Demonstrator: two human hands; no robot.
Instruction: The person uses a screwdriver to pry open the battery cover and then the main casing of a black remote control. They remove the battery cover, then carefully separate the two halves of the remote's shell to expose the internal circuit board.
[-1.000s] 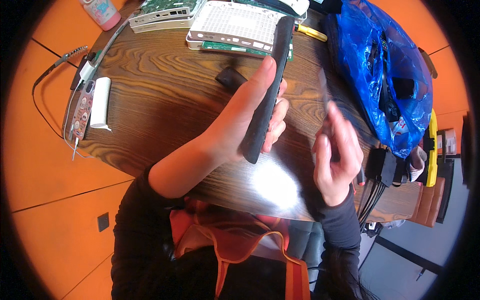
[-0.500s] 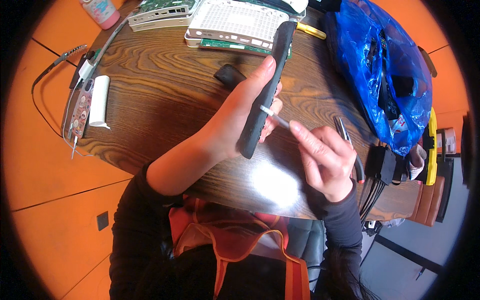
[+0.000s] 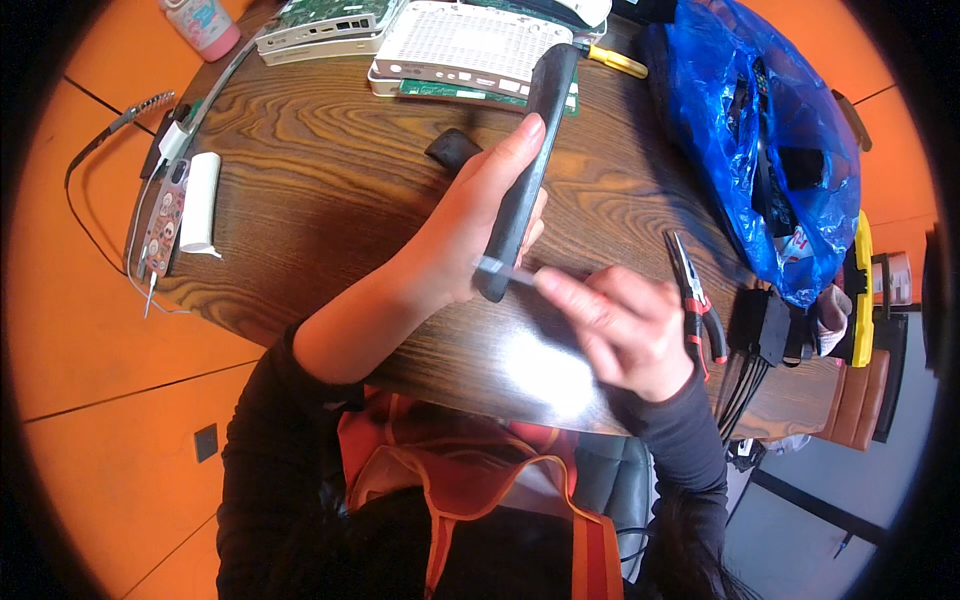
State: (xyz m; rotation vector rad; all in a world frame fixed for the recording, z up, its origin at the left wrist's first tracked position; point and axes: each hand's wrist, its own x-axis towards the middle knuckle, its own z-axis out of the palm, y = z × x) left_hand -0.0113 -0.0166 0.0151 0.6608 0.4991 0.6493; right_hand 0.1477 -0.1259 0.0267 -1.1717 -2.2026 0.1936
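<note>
My left hand [image 3: 490, 205] is closed around a long black remote control [image 3: 525, 185], held up on edge above the table, with the thumb along its upper side. Between the fingers of my right hand [image 3: 630, 325] is a thin tool with a pale flat tip [image 3: 508, 270]. That tip lies against the remote's side near its lower end. Fingers hide the tool's handle, and the remote's far face is turned away. Behind my left wrist, a second black object [image 3: 453, 149] rests on the wooden table, partly covered by the hand.
White device casings [image 3: 470, 45] and green circuit boards [image 3: 320, 38] line the table's far edge, with a yellow-handled tool [image 3: 617, 62] beside them. At the right are a blue plastic bag [image 3: 740, 130] and needle-nose pliers [image 3: 690, 290]. A white cylinder [image 3: 200, 203] lies left beside a patterned phone [image 3: 166, 220].
My right hand has moved left and slightly down, taking the tool tip from the remote's middle towards its lower end. The remote has tilted slightly and shifted left.
</note>
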